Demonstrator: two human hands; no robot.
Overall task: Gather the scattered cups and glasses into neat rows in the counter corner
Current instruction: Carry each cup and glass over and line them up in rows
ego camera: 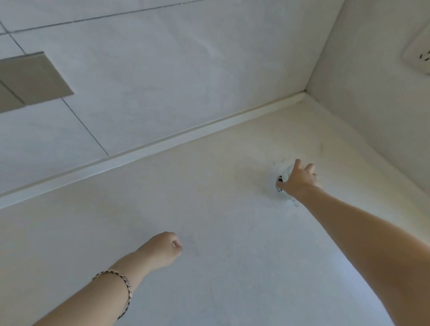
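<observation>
A pale, off-white counter is seen filling most of the lower view. It is closed at the back by a wall of large white tiles and at the right by a plain side wall, so that a corner is formed at the upper right. A narrow white strip is laid along the joint between counter and back wall. A grey switch plate is fixed on the tiles at the left, and a white socket on the side wall.

The right hand is stretched far forward and is laid from above over a glass, with the fingers curved down around its top. The glass stands on the counter near the corner, apart from both walls. It is clear and almost colourless, hard to separate from the counter; a small dark mark is seen on its left side by the thumb. Most of it is hidden by the hand.

The left hand is held over the middle of the counter, the fingers curled into a fist with nothing in it. A thin braided bracelet is worn on that wrist.
</observation>
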